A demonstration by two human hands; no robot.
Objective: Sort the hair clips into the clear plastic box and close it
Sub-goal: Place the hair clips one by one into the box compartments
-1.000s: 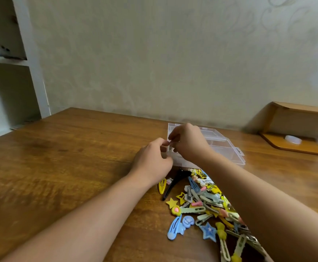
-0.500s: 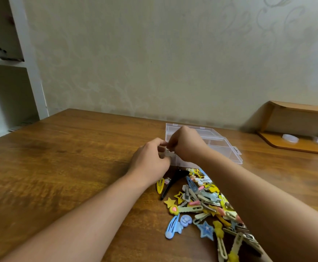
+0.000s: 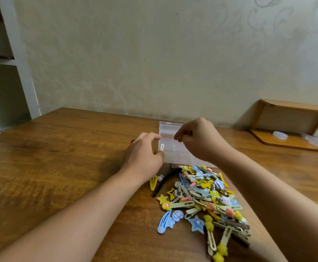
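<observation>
box point(image 3: 170, 142): clear | clips point(image 3: 201, 197): yellow, blue, pink, grey mix | long clip point(image 3: 164, 183) below left fingers: black | table point(image 3: 60, 157): brown wood | wall point(image 3: 154, 53): cream, swirls

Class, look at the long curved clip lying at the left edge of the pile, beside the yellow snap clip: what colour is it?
Black: the long curved clip is plain glossy black, in the head view.
</observation>
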